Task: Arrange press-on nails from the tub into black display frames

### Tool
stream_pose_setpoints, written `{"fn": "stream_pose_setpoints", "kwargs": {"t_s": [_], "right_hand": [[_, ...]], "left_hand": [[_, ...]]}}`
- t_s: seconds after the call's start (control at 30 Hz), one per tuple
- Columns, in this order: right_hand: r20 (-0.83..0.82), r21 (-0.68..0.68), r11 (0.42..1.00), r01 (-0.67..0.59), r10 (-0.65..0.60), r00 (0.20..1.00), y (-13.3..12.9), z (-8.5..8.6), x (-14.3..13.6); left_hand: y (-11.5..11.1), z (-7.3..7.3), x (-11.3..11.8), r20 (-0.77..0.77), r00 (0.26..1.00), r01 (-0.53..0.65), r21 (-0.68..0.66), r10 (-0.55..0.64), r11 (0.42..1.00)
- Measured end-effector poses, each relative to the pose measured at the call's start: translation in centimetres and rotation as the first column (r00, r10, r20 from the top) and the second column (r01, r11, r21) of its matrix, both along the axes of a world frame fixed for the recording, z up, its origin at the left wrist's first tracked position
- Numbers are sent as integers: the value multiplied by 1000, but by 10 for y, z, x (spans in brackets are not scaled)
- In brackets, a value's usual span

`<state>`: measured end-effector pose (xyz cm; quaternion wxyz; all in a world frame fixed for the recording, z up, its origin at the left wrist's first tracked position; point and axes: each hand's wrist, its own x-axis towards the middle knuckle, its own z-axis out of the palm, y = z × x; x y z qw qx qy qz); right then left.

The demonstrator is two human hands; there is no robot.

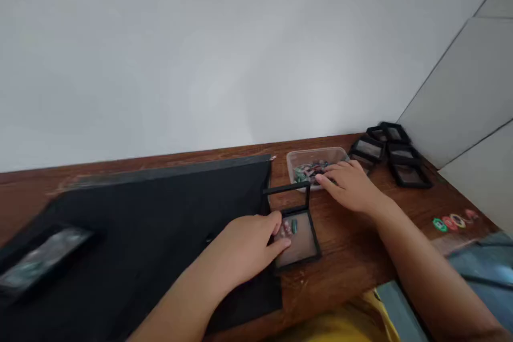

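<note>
My left hand (pixel 252 246) grips the left side of a small black display frame (pixel 298 265). The frame stands opened like a book, its lid (pixel 308 195) raised at the back, with a clear film inside. Small pink stones (pixel 286 228) and a dark green stone (pixel 294 226) lie on the film beside my thumb and index finger. My right hand (pixel 350 184) reaches over the rim of a clear plastic tub (pixel 298 156), fingers stretched out and thumb apart. Mixed small stones (pixel 308 171) fill the tub's bottom; my right fingertips are partly hidden there.
Several black frames (pixel 409 175) lie in a pile at the back right by the wall. A black mat (pixel 160 235) covers the left of the wooden table (pixel 352 251), with a filled black frame (pixel 44 259) on it. Round coloured pieces (pixel 440 224) lie at the right.
</note>
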<state>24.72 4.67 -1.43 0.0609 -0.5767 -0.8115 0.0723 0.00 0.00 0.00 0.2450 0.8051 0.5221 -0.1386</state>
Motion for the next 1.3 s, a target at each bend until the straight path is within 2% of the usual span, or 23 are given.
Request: {"fn": "stream_pose_setpoints", "kwargs": {"t_s": [0.2, 0.43, 0.53, 0.6, 0.7, 0.87, 1.3], "right_hand": [[-67, 23, 1000, -15, 16, 998, 1, -4, 2], [-360, 143, 989, -34, 84, 929, 8, -1, 18], [-410, 159, 987, -36, 99, 907, 9, 0, 22], [-370, 142, 990, -11, 63, 927, 7, -1, 20], [-214, 103, 995, 14, 9, 977, 2, -6, 11], [-25, 1, 1000, -10, 11, 1000, -3, -6, 0], [-76, 5, 997, -82, 82, 994, -2, -2, 0]], "left_hand": [[-1, -3, -2, 2, 1000, 8, 9, -8, 1000], [-1, 0, -1, -15, 1000, -1, -5, 1, 1000], [-1, 0, -1, -13, 1000, -6, -6, 6, 1000], [-1, -1, -1, -11, 1000, -7, -5, 6, 1000], [-2, -2, -2, -3, 1000, -4, -6, 4, 1000], [-1, -1, -2, 4, 1000, -10, -11, 10, 1000], [-1, -4, -3, 33, 999, -21, -2, 21, 1000]]}}
